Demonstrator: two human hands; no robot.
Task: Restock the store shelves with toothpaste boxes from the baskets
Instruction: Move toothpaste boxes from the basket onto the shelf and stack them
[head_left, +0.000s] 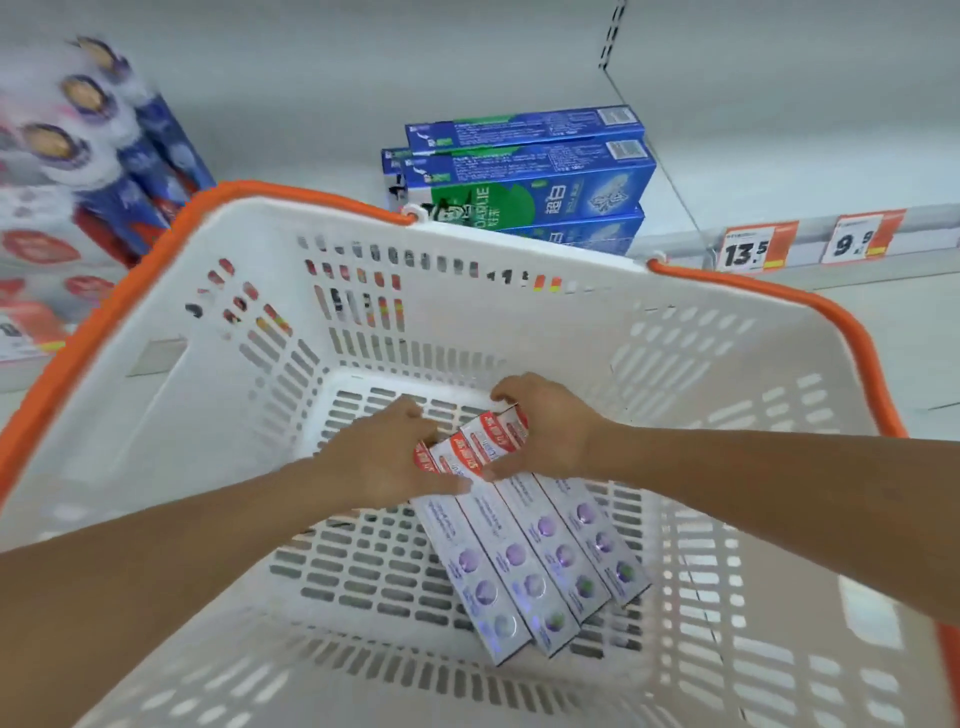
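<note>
Head view looks down into a white slotted plastic basket with orange handles (519, 322), where four long white cardboard toothpaste boxes with red ends and purple dots (540, 551) lie side by side on the basket floor, slanting away from both hands toward the near right wall. The left hand (387, 457) curls over the red ends from the left, fingers on the outer box and thumb low along its side; the right hand (545, 431) wraps the same ends from the right, fingers hooked over the far edge, so the two hands squeeze the row between them. These boxes are likely light and stiff along their length but thin-walled, so hard squeezing could dent them, and the glossy faces may slide against each other; held only at one end, the row could fan out or droop, so a grip nearer the middle, or pressure from both outer sides, seems safer. Beyond the hands, past the far rim, a stack of blue and green toothpaste boxes (524, 176) sits on the white store shelf (311, 104). Further left stand blurred blue and red packages (150, 171). To the right, orange price tags (756, 249) line the shelf edge. The basket's tall walls and handles stand between the hands and the shelf.
</note>
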